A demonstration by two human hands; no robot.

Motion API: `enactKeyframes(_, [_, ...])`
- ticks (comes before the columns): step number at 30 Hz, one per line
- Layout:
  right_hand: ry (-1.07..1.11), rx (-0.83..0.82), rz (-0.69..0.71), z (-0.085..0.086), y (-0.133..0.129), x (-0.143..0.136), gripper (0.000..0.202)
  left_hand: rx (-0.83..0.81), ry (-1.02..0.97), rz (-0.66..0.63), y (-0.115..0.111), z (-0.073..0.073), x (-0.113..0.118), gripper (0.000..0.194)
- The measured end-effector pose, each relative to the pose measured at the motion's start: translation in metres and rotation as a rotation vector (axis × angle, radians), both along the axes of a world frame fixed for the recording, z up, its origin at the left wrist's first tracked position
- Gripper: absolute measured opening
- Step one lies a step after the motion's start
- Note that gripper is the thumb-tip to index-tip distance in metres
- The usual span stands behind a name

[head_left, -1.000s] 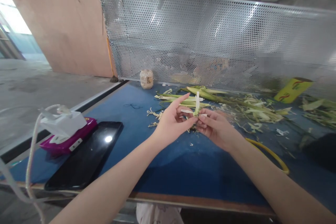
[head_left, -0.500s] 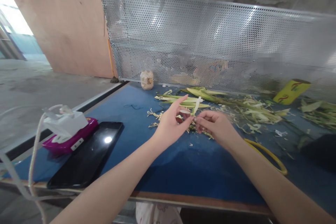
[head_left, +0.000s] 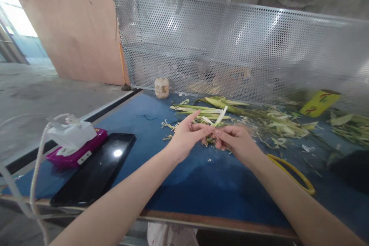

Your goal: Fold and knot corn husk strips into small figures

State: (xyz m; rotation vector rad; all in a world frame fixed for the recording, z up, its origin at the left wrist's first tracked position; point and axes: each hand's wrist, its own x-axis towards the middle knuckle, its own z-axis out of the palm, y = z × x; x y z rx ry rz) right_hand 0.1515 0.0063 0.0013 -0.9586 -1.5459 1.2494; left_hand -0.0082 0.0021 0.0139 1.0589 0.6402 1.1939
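Near the middle of the blue table, my left hand pinches a small pale green-white plant strip between thumb and fingers. My right hand meets it at the strip's lower end, its thumb and fingertips pressed together there. The strip's two pale ends stick up and apart above the fingertips. Behind the hands lie long green stalks and a loose heap of small curled plant bits, partly hidden by my fingers. More shredded leaves spread to the right.
A black phone and a purple power strip with a white plug and cables are at the left. A wrapped jar, perforated metal screen, yellow can and yellow ring are also there.
The pale strip has tilted to the right, and its two ends show more. My left hand's fingers have moved slightly lower and closer to my right hand.
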Motion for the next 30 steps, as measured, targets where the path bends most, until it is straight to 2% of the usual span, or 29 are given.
enactKeyframes(2, [-0.048,0.006,0.070,0.003,-0.001,0.002,0.025,-0.023,0.016,-0.019,0.000,0.000,-0.002,0.079])
enactKeyframes(4, [-0.185,0.066,0.136,0.010,-0.003,0.005,0.026,-0.030,0.055,-0.030,0.001,0.001,-0.004,0.076])
enactKeyframes(6, [-0.403,0.212,0.095,0.016,-0.006,0.008,0.027,-0.046,0.092,-0.015,0.002,0.002,-0.005,0.075])
enactKeyframes(9, [-0.723,0.569,-0.174,0.018,-0.008,0.009,0.016,-0.116,0.104,0.039,0.003,0.004,-0.005,0.076])
enactKeyframes(12, [-0.898,0.969,-0.381,0.012,-0.006,0.009,0.009,-0.206,0.069,0.064,0.004,0.003,-0.004,0.076])
enactKeyframes(15, [-0.979,1.340,-0.386,0.008,-0.005,0.008,0.007,-0.267,0.015,0.050,0.004,0.002,-0.002,0.069])
enactKeyframes(17, [-1.003,1.478,-0.354,0.007,-0.005,0.008,0.008,-0.279,0.013,0.039,0.004,0.001,-0.001,0.064])
enactKeyframes(20, [-0.935,1.435,-0.322,0.007,-0.005,0.008,0.006,-0.255,0.062,0.048,0.003,0.001,0.000,0.059])
enactKeyframes(26, [-0.699,1.099,-0.308,0.006,-0.005,0.007,0.009,0.031,0.236,0.161,0.000,0.000,0.001,0.056])
enactKeyframes(30, [-0.672,0.920,-0.326,0.007,-0.005,0.004,0.010,0.111,0.301,0.152,0.000,-0.002,0.002,0.052])
